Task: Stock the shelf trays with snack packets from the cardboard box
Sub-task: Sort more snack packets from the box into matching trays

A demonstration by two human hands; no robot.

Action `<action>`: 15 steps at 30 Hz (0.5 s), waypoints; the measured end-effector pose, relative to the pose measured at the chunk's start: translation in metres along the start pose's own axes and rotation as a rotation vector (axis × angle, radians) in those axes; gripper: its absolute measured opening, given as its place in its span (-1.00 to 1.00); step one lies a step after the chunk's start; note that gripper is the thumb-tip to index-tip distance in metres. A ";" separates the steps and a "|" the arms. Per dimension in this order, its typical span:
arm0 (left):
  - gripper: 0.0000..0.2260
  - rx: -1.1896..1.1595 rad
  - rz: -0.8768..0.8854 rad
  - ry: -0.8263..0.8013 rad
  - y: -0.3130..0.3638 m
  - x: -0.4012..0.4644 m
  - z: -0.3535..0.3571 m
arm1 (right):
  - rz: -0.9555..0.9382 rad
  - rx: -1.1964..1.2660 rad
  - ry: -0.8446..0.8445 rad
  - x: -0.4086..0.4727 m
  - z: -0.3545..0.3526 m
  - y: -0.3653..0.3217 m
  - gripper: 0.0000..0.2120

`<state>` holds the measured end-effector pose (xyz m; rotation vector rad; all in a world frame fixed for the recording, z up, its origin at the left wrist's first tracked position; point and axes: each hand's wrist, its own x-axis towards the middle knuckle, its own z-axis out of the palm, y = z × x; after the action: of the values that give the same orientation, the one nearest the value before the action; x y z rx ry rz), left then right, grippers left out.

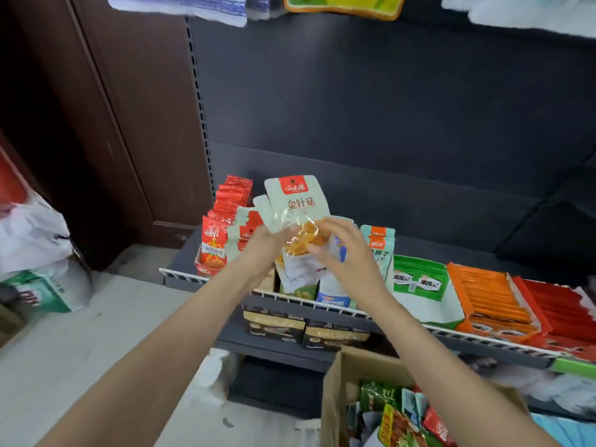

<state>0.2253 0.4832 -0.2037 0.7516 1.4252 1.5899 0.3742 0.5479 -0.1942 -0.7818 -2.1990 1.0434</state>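
My left hand (pixel 258 250) grips a pale green snack packet (pixel 295 201) with a red top label, holding it upright above the shelf trays. Behind it in the same hand more packets of the same kind fan out. My right hand (pixel 345 250) touches the lower, clear part of the packet with loosely bent fingers. The cardboard box (pixel 338 391) stands at the bottom right, open, with several mixed packets (pixel 396 417) inside. Below my hands, the shelf tray (pixel 300 285) holds upright packets.
Red packets (pixel 214 246) fill the leftmost tray. To the right stand teal packets (pixel 379 250), a green tray (pixel 419 282), orange sticks (pixel 493 295) and red sticks (pixel 558 311). A white wire rail (pixel 322 306) edges the shelf. Dark boxes (pixel 274 324) sit on the shelf below. Bags (pixel 35 240) lie at left.
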 end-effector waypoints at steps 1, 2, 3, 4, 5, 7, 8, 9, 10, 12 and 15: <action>-0.67 0.055 0.015 -0.083 0.003 0.006 -0.012 | 0.091 0.059 0.067 0.011 0.003 -0.003 -0.60; -0.61 0.109 0.028 -0.161 0.007 0.011 -0.023 | 0.205 0.147 0.074 0.021 0.007 -0.005 -0.59; -0.58 0.155 0.034 -0.221 0.012 0.015 -0.031 | 0.308 0.281 0.034 0.031 0.011 -0.008 -0.61; -0.61 0.186 0.041 -0.248 0.017 0.021 -0.038 | 0.388 0.423 -0.026 0.040 0.015 -0.007 -0.68; -0.66 0.207 0.056 -0.246 0.021 0.027 -0.044 | 0.427 0.520 -0.073 0.046 0.019 -0.008 -0.76; -0.71 0.238 0.109 -0.197 0.027 0.040 -0.054 | 0.411 0.564 -0.079 0.058 0.027 -0.009 -0.81; -0.72 0.281 0.145 -0.157 0.027 0.049 -0.060 | 0.392 0.555 -0.032 0.064 0.032 -0.010 -0.81; -0.71 0.357 0.188 -0.102 0.026 0.056 -0.066 | 0.373 0.543 0.035 0.070 0.036 -0.010 -0.80; -0.69 0.494 0.243 -0.026 0.024 0.064 -0.074 | 0.359 0.538 0.112 0.076 0.040 -0.010 -0.78; -0.61 0.888 0.338 0.067 0.020 0.077 -0.093 | 0.376 0.546 0.273 0.088 0.045 -0.008 -0.77; -0.37 1.437 0.292 -0.153 0.013 0.085 -0.116 | 0.402 0.550 0.386 0.104 0.052 -0.006 -0.75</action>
<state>0.0836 0.5042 -0.2192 1.8657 2.3095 0.3995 0.2677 0.5937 -0.1915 -1.0713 -1.3638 1.4597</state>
